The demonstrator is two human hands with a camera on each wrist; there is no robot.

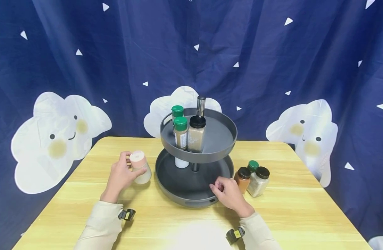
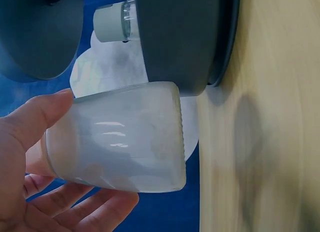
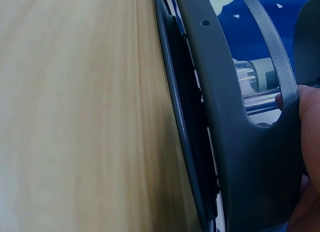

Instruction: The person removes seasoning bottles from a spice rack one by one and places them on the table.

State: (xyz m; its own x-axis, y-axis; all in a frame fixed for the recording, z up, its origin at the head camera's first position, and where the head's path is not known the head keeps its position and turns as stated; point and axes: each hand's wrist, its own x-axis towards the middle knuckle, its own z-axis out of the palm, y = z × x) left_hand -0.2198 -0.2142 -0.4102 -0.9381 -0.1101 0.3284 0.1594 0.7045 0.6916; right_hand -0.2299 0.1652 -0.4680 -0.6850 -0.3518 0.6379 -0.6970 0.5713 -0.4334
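Note:
My left hand grips a frosted glass jar with a pink lid, left of a dark grey two-tier turntable rack. In the left wrist view the jar is off the table, thumb on one side and fingers on the other. My right hand pinches the lower tier's rim at its front right. One fingertip shows through the handle slot in the right wrist view. Near the back of the lower tier stands a white-topped container, partly hidden by the upper tier.
On the upper tier stand two green-capped spice jars and a black-capped jar. Right of the rack, close by my right hand, are an orange-brown spice jar, a green-capped jar and a black-capped jar of pale contents.

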